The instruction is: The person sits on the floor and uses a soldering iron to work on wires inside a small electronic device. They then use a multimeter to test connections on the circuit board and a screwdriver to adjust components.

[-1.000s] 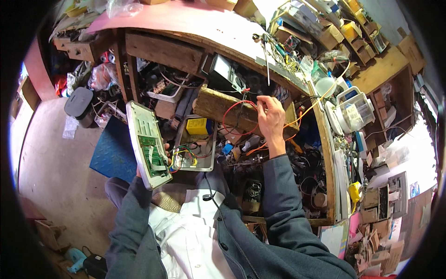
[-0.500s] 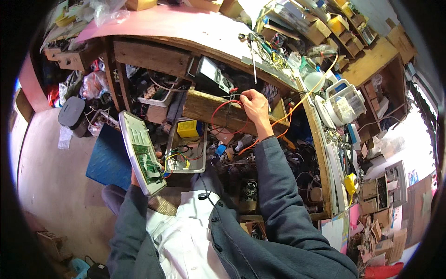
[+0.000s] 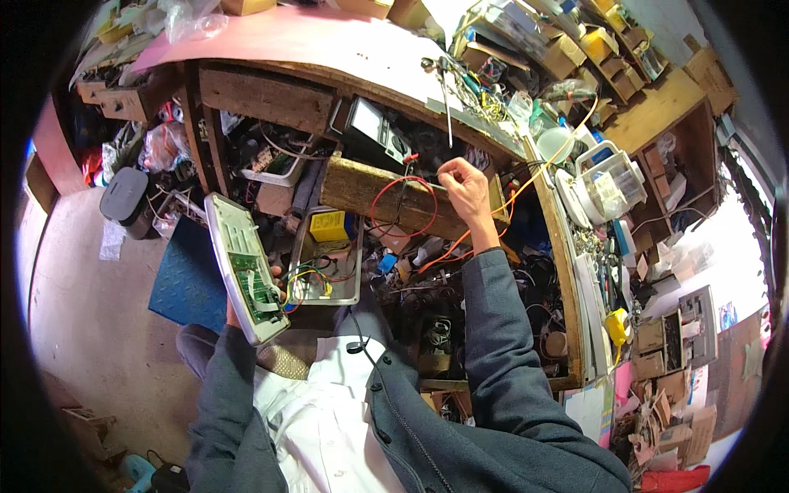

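Observation:
My left hand (image 3: 275,283) grips a pale panel (image 3: 226,234) tilted on its side, with a green circuit board (image 3: 263,287) exposed. Coloured wires run from it into a metal case (image 3: 356,275) holding a yellow block (image 3: 327,228). My right hand (image 3: 460,185), fingers pinched, is over a worn wooden plank (image 3: 349,185), right of a red wire loop (image 3: 433,218); a thin item at its fingertips is too small to name. A dark-framed meter-like device (image 3: 374,127) with small red clips (image 3: 411,157) rests tilted behind the plank.
A cluttered wooden bench (image 3: 263,45) bears a pink sheet, tools and small boxes (image 3: 616,66). Its open compartments hold cables and bags. A blue mat (image 3: 185,275) and dark bin (image 3: 123,197) are at left, a clear plastic container (image 3: 612,185) at right.
The view has shifted slightly. My right hand has moved right, away from the red clips and loop. My left hand still holds the panel.

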A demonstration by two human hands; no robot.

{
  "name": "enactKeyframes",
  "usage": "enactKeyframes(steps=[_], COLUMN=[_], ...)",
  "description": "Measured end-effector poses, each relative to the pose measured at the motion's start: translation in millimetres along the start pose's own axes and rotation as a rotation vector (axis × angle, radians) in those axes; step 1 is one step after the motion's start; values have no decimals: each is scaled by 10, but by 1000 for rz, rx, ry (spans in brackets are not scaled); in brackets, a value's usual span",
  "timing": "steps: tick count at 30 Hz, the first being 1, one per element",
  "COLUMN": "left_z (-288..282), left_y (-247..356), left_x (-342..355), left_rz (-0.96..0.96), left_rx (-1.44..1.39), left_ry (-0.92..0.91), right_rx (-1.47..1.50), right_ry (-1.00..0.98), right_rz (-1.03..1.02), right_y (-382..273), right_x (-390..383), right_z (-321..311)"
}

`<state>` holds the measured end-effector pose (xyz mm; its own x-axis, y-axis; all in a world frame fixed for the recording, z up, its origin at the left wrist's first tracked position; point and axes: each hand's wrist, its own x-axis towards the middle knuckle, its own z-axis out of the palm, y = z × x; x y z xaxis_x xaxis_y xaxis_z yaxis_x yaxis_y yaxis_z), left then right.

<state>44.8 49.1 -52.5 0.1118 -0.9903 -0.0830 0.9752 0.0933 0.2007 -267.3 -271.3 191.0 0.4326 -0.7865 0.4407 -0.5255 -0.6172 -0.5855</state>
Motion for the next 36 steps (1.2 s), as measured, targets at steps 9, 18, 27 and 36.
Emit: enactKeyframes(steps=[9,18,27,36], left_z=[-123,-13,80,356], left_y=[36,20,3,9], left_x=[-69,-57,-67,-95], left_rz=[-38,8,26,86], left_rx=[88,90,117,170], left_ry=[35,91,116,249], right_rx=[-44,330,142,-13], right_ry=[-75,25,65,20], right_rz=[-273,-47,-51,-337], right_y=[-465,-333,-194,-847], right_x=[-189,-140,-176,-1096], right_z=[13,121,66,626])
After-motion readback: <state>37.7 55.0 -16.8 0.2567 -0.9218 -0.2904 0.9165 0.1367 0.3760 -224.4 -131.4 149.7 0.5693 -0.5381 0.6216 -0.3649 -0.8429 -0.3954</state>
